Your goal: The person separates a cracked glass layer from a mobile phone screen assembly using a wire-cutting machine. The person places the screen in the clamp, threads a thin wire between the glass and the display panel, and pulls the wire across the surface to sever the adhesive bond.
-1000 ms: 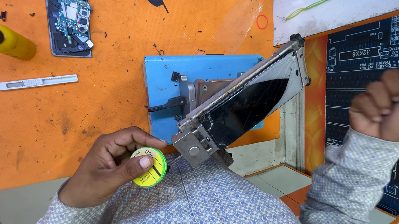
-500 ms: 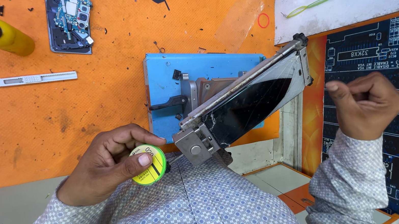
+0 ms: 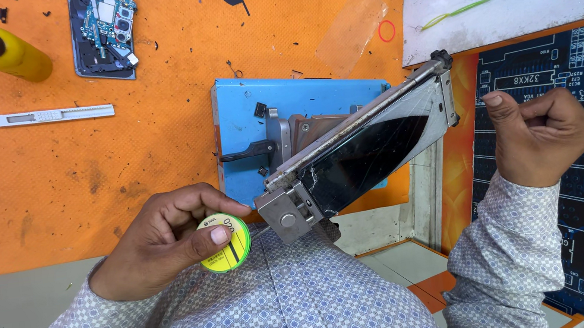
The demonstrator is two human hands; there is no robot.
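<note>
Round yellow-green label [image 3: 226,242] on a small spool at the worktop's near edge, pinched in the left hand [image 3: 159,241]; cracked dark phone screen [image 3: 370,155] clamped slantwise in a metal fixture, toward the orange worktop's right edge.

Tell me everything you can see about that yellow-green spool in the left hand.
The spool is small and round, with a yellow face edged in green and a dark slit running from its centre toward the rim. It looks like plastic. The left hand pinches it, thumb across the face and fingers curled over the top, just left of the metal clamp. Whether they touch is unclear.
</note>
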